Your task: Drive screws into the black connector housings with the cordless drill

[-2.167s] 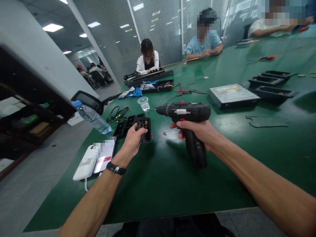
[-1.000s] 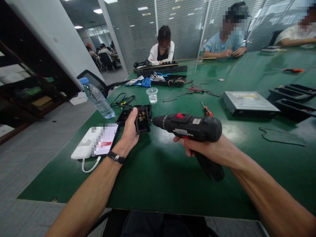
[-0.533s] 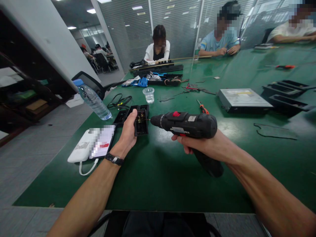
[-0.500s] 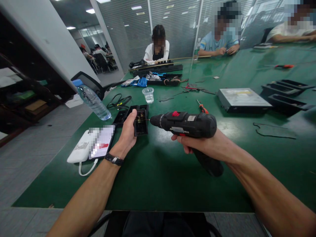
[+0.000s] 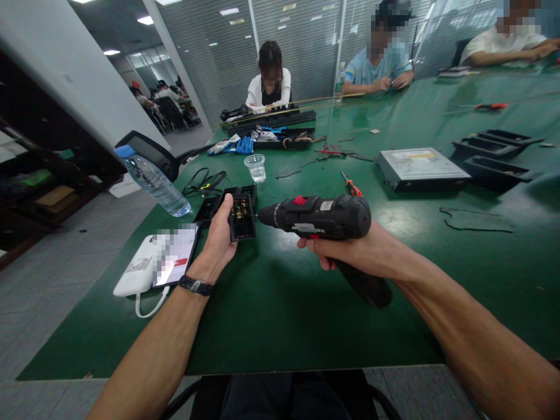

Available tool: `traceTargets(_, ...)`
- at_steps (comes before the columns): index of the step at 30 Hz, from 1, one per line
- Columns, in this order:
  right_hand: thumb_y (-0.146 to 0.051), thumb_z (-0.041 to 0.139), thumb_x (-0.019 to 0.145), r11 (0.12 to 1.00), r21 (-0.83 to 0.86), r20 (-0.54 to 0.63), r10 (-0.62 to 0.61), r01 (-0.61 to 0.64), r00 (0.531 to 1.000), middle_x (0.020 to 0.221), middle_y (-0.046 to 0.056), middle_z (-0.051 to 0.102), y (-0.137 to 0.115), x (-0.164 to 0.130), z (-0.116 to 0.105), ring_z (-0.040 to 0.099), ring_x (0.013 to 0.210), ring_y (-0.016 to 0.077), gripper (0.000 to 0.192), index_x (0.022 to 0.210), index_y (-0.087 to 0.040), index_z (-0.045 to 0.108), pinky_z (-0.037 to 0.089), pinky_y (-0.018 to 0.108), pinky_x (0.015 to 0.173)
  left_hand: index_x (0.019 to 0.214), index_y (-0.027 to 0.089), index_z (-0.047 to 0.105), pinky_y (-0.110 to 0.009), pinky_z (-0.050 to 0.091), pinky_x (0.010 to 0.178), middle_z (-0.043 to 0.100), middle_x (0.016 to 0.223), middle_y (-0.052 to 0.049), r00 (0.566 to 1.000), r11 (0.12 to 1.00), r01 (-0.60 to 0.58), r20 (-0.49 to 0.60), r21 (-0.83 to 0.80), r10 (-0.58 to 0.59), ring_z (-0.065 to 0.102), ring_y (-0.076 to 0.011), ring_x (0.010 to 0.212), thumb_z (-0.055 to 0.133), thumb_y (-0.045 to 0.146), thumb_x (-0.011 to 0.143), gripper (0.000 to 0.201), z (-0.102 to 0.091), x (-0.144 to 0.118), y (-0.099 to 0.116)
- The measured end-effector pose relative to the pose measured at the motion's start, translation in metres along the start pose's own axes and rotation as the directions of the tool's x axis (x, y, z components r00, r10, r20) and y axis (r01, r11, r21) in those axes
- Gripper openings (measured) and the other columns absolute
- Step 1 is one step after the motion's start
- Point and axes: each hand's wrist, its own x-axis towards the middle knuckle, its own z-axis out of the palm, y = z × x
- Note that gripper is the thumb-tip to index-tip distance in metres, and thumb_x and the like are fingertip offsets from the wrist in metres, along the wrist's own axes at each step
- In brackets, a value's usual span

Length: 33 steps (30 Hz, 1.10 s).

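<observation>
My left hand [image 5: 219,236] is gripping a black box [image 5: 245,230] by its left side, the thumb lying along the edge, the other fingers mostly hiding behind. I am holding it over the green table [image 5: 284,326], its open face (brass-coloured parts [image 5: 240,209] are showing inside) looking my way. My right hand [image 5: 356,248] is wrapping around the handle of a black drill [image 5: 321,217], which is pointing leftward, its chuck sitting just beside the box's right wall.
</observation>
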Motion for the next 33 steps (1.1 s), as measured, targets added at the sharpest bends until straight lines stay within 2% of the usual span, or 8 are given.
traceTargets(5,-0.028,0.085,0.084,1.000,0.019,-0.012,-0.012,0.013,1.000,0.082,0.003,0.083,-0.0006,-0.0001,0.0004,0.071,0.056,0.0166,0.029,0.111,-0.020,0.078,0.057,0.028,0.051,0.107,0.019,0.081,-0.036,0.072,0.079,0.084,0.091,-0.008,1.000,1.000,-0.013,0.011,0.016,0.013,0.085,-0.0271,0.091,0.088,0.058,0.100,0.040,-0.0032,0.0028,-0.0010)
traceTargets(12,-0.030,0.083,0.086,1.000,-0.025,0.000,0.014,-0.014,1.000,0.064,0.001,0.074,-0.0006,0.0001,-0.0003,0.070,0.057,0.0173,0.017,0.098,-0.019,0.079,0.058,0.028,0.055,0.108,0.020,0.081,-0.036,0.072,0.080,0.084,0.092,-0.008,1.000,0.999,-0.006,0.003,0.041,0.006,0.085,-0.0271,0.092,0.087,0.057,0.102,0.038,-0.0030,0.0006,0.0011)
traceTargets(19,-0.031,0.082,0.086,0.999,-0.033,-0.002,0.008,-0.008,1.000,0.063,0.000,0.074,-0.0003,-0.0001,-0.0009,0.070,0.057,0.0178,0.016,0.096,-0.020,0.078,0.057,0.028,0.055,0.110,0.017,0.081,-0.033,0.071,0.078,0.086,0.096,-0.009,1.000,0.998,0.001,0.010,0.063,-0.002,0.084,-0.0249,0.088,0.085,0.056,0.104,0.040,-0.0013,-0.0031,0.0048)
traceTargets(27,-0.026,0.082,0.084,1.000,-0.027,-0.010,0.004,-0.004,1.000,0.062,-0.002,0.073,-0.0012,-0.0001,0.0003,0.072,0.056,0.0181,0.015,0.098,-0.022,0.078,0.057,0.028,0.054,0.106,0.019,0.081,-0.032,0.069,0.077,0.086,0.097,-0.009,1.000,0.998,-0.031,0.002,0.060,0.031,0.084,-0.0258,0.092,0.088,0.057,0.100,0.039,0.0000,-0.0018,0.0043)
traceTargets(33,-0.026,0.082,0.083,1.000,-0.017,-0.009,0.011,-0.011,1.000,0.063,-0.001,0.075,-0.0005,0.0004,0.0013,0.070,0.056,0.0179,0.014,0.096,-0.022,0.078,0.057,0.029,0.054,0.105,0.019,0.081,-0.031,0.065,0.074,0.084,0.094,-0.009,0.997,0.994,-0.065,0.035,0.090,0.063,0.082,-0.0256,0.090,0.088,0.059,0.099,0.041,-0.0068,0.0028,-0.0002)
